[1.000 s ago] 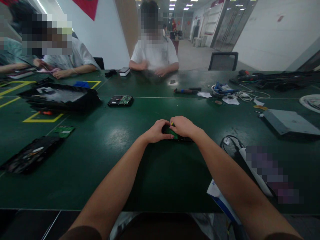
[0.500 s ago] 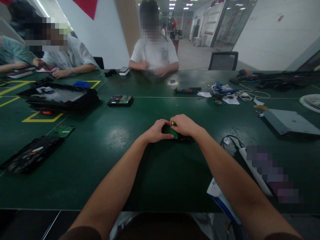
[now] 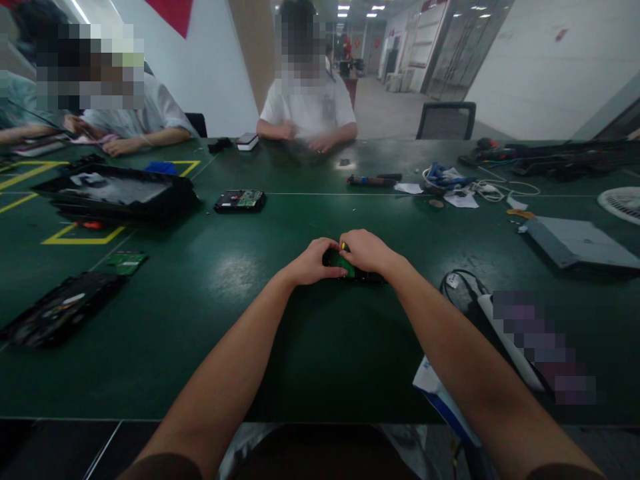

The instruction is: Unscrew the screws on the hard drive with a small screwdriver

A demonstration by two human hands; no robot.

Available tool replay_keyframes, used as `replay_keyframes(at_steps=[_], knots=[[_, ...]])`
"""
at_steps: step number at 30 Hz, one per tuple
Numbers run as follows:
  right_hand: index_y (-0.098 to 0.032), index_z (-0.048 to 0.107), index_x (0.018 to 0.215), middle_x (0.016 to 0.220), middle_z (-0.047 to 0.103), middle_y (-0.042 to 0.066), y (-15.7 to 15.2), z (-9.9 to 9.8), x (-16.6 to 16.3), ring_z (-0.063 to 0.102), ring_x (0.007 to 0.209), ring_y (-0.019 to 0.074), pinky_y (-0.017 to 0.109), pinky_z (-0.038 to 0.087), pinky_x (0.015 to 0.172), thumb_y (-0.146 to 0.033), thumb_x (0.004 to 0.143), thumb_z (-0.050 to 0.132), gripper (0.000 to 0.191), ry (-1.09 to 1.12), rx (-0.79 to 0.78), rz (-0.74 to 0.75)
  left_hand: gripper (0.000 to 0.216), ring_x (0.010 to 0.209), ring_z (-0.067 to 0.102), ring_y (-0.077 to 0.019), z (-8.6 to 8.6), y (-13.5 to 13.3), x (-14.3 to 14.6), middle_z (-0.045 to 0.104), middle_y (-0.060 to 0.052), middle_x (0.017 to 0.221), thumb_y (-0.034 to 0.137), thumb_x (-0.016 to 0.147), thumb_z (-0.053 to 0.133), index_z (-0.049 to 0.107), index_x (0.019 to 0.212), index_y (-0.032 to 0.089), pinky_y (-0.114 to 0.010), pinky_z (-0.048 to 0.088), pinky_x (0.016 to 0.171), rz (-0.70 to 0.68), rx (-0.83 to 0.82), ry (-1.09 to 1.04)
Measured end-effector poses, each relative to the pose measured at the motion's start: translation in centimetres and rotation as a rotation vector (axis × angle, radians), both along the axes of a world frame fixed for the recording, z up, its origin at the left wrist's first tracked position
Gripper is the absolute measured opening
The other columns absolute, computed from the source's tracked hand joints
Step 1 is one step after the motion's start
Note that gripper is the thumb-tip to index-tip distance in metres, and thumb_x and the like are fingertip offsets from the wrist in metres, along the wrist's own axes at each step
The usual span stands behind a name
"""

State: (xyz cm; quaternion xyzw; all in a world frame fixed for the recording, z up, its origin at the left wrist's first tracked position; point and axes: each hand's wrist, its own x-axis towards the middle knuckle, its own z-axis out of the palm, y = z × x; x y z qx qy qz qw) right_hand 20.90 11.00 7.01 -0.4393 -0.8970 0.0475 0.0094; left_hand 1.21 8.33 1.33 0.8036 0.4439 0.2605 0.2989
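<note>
A black hard drive with a green circuit board (image 3: 350,270) lies on the green table (image 3: 240,320) in front of me, mostly covered by my hands. My left hand (image 3: 313,261) curls around its left end. My right hand (image 3: 367,252) is closed over its top, and a small yellow-tipped tool (image 3: 343,247) shows between the fingers. Both hands touch each other above the drive.
Another hard drive (image 3: 241,201) lies further off on the left, near a black tray (image 3: 117,193). A dismantled unit (image 3: 55,313) and a loose green board (image 3: 127,261) sit at the left. Cables (image 3: 463,181), a grey panel (image 3: 575,243) and papers (image 3: 440,393) are at the right. People sit across the table.
</note>
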Motion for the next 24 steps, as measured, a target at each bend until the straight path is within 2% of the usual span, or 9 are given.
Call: replay_keyframes(at_steps=[12,24], knots=[[-0.016,0.072,0.106,0.11,0.075,0.016,-0.05,-0.04,-0.01,0.071,0.101,0.0287,0.035,0.051,0.081,-0.031,0.097,0.061,0.021,-0.011,-0.013,-0.008,0.067,0.127,0.054,-0.0334,0.24,-0.17,0.04,0.059,-0.012,0.134,0.056,0.075,0.082,0.062,0.13,0.023,-0.05,0.045,0.11,-0.013,0.023,-0.012],[-0.019,0.071,0.11,0.111,0.074,0.012,-0.22,0.11,0.08,0.069,0.101,0.0269,0.034,0.049,0.081,-0.031,0.097,0.062,0.02,0.021,-0.018,0.008,0.068,0.13,0.052,-0.0348,0.09,-0.09,-0.03,0.058,-0.012,0.137,0.057,0.076,0.081,0.06,0.132,0.024,-0.051,0.044,0.111,-0.007,0.002,0.015]])
